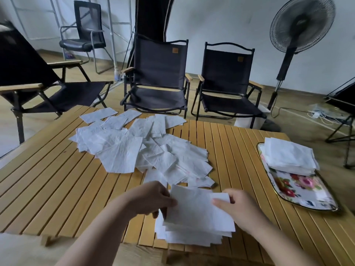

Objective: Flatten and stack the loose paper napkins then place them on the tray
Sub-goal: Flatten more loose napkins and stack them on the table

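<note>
A stack of flattened white napkins (194, 225) lies near the front edge of the slatted wooden table (57, 179). My left hand (153, 198) pinches the left edge of the top napkin, and my right hand (240, 208) grips its right edge, so the sheet is held just above the stack. A wide scatter of loose white napkins (138, 148) covers the middle and far left of the table. At the right, a floral tray (299, 189) carries another neat pile of napkins (288, 156) on its far end.
Three black folding chairs (159, 77) stand beyond the table's far edge, with an office chair (84, 31) further back. A standing fan (295, 35) and floor cables are at the right. Another chair frame (343, 112) sits at the far right.
</note>
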Demonstrator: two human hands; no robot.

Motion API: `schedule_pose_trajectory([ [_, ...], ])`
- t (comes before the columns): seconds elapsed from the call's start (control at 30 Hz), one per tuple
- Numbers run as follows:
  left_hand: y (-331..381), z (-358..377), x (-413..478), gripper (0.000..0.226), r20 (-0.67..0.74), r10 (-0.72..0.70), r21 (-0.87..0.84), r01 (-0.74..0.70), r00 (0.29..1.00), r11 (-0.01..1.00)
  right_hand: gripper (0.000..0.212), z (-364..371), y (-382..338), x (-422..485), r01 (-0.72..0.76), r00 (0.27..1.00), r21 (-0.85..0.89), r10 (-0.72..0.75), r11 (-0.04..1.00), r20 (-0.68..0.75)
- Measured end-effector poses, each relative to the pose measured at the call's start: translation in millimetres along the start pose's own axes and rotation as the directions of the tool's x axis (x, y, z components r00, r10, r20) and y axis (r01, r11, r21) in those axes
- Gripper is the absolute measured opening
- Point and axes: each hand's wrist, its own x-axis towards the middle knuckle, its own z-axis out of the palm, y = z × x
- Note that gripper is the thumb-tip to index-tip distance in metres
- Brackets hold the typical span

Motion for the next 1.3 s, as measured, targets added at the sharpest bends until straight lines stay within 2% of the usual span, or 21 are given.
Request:
schedule_pose_trajectory([
  [0.1,-2.9,-3.1,-2.1,0.039,0.016,-0.059,0.158,0.056,0.998,0.986,0.025,1.3,-1.0,1.7,-0.006,0.994,-0.250,-0.023,0.968,-0.111],
  [0.2,-16.6,-23.1,-1.5,0.041,-0.178,-0.058,0.164,0.088,0.982,0.982,0.037,3.7,-21.4,12.9,0.097,0.968,-0.287,-0.157,0.953,-0.194],
  [0.3,-32.6,-39.8,5.4,0.037,-0.427,-0.070,0.097,0.122,0.902,0.988,0.025,26.0,-54.7,33.5,0.213,0.968,-0.242,-0.238,0.947,-0.080],
  [0.37,-40.1,-40.8,9.4,0.036,-0.491,-0.090,0.033,0.122,0.867,0.992,0.025,47.5,-76.4,51.0,0.232,0.972,-0.240,-0.230,0.943,0.038],
  [0.43,-46.9,-40.8,11.8,0.031,-0.494,-0.116,0.006,0.136,0.862,0.991,0.035,66.1,-97.0,72.3,0.243,0.969,-0.289,-0.220,0.926,0.108],
  [0.5,-50.1,-43.3,13.0,0.028,-0.474,-0.114,0.026,0.143,0.873,0.989,0.050,80.0,-111.8,96.1,0.241,0.970,-0.412,-0.210,0.878,0.120],
  [0.63,-46.7,-43.8,8.8,0.026,-0.431,-0.069,0.068,0.108,0.900,0.992,0.077,103.8,-130.3,133.6,0.203,0.979,-0.714,-0.121,0.670,0.165],
  [0.67,-46.0,-43.0,8.0,0.027,-0.414,-0.055,0.096,0.104,0.909,0.990,0.072,109.8,-131.9,139.5,0.212,0.977,-0.748,-0.108,0.629,0.186],
  [0.73,-44.5,-41.6,6.5,0.029,-0.370,-0.039,0.137,0.096,0.928,0.986,0.046,119.4,-131.9,147.9,0.240,0.970,-0.782,-0.120,0.576,0.210],
  [0.77,-43.8,-41.0,6.3,0.031,-0.351,-0.035,0.153,0.094,0.936,0.984,0.033,122.3,-131.1,150.1,0.246,0.969,-0.786,-0.138,0.568,0.203],
  [0.83,-41.4,-40.5,6.7,0.034,-0.319,-0.030,0.193,0.096,0.947,0.976,0.022,122.7,-127.1,151.4,0.237,0.968,-0.791,-0.204,0.564,0.144],
  [0.93,-37.3,-38.6,8.7,0.034,-0.305,-0.021,0.221,0.092,0.952,0.971,0.031,111.1,-119.1,145.7,0.262,0.942,-0.725,-0.332,0.637,0.049],
  [1.03,-36.6,-38.8,12.4,0.036,-0.430,0.009,0.154,0.063,0.903,0.986,0.024,90.2,-114.5,127.2,0.355,0.889,-0.578,-0.457,0.735,-0.035],
  [1.13,-38.5,-40.6,15.3,0.066,-0.595,0.049,0.097,0.011,0.802,0.995,0.008,65.8,-113.3,94.9,0.462,0.839,-0.367,-0.532,0.807,-0.115],
  [1.2,-36.3,-41.7,14.4,0.080,-0.619,0.097,0.063,-0.073,0.779,0.995,0.013,51.8,-111.2,68.8,0.492,0.835,-0.205,-0.525,0.846,-0.162],
  [1.27,-29.9,-41.0,12.4,0.066,-0.569,0.146,-0.029,-0.197,0.809,0.980,0.018,40.5,-107.2,43.1,0.477,0.861,0.016,-0.463,0.879,-0.210],
  [1.3,-26.6,-39.3,11.0,0.046,-0.534,0.177,-0.084,-0.260,0.827,0.962,0.019,35.7,-103.8,32.3,0.454,0.877,0.117,-0.419,0.883,-0.236],
])
